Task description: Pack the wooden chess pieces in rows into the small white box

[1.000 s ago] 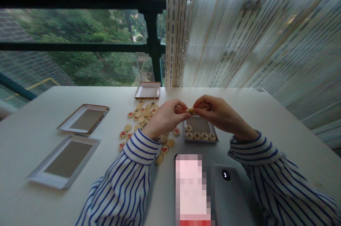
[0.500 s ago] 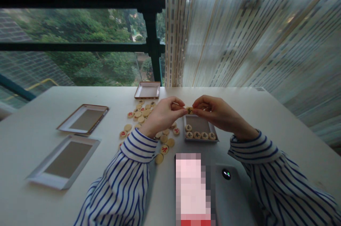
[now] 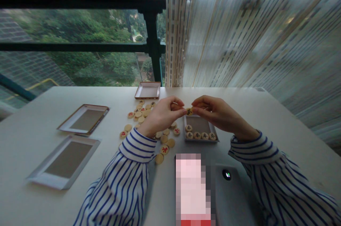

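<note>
Between the fingertips of my left hand [image 3: 167, 112] and my right hand [image 3: 213, 110] is one round xiangqi piece [image 3: 189, 111] with a black character. Both hands pinch it from opposite sides, above the far edge of a small box tray [image 3: 201, 141]. Inside that tray, several black-marked pieces [image 3: 197, 135] lie along the near edge, and another black-marked piece [image 3: 188, 128] sits behind the leftmost one. A loose spread of xiangqi pieces [image 3: 164, 149], some with red characters and some blank side up, lies around and under my left forearm, which hides part of it.
At the left lie a brown-rimmed box lid [image 3: 87, 133] and a pale tray [image 3: 39, 182]. Another small brown-rimmed lid [image 3: 147, 98] is near the table's far edge. A phone with a blurred screen [image 3: 190, 187] and a grey device [image 3: 231, 197] are close to me.
The piece between my fingers has tilted slightly, so its character faces me more. Both hands hold nearly the same place.
</note>
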Motion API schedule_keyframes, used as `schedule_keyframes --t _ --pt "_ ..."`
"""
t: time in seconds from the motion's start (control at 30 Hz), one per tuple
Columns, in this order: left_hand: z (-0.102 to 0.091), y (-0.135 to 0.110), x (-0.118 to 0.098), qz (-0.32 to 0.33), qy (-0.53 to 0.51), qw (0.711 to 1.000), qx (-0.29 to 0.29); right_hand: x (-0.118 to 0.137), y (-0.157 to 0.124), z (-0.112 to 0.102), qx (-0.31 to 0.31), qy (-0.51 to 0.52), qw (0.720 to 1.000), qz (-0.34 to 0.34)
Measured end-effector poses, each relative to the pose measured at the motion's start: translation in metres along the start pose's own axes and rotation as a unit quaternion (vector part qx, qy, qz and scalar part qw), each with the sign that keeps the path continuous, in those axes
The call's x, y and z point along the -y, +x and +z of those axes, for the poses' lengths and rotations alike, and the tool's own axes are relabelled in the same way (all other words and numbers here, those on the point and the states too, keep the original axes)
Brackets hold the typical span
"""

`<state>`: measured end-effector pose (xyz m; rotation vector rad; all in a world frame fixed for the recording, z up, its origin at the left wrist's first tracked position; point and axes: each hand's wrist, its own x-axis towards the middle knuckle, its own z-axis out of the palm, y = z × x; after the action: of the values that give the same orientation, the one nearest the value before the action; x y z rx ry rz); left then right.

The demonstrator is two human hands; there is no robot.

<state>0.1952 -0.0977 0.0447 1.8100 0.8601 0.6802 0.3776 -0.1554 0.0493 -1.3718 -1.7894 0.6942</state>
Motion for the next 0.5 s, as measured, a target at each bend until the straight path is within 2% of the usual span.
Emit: schedule_keyframes --t 0.27,0.5 --pt "0.0012 -0.0011 -0.0021 -0.006 -0.020 0.999 0.033 0.0017 -0.0002 -0.0007 0.018 -0.007 1.000 -0.010" --pt "0.0028 -0.0018 -0.0028 0.001 -0.052 0.998 0.034 0.0020 0.0013 0.0004 -0.036 0.045 0.998 0.004"
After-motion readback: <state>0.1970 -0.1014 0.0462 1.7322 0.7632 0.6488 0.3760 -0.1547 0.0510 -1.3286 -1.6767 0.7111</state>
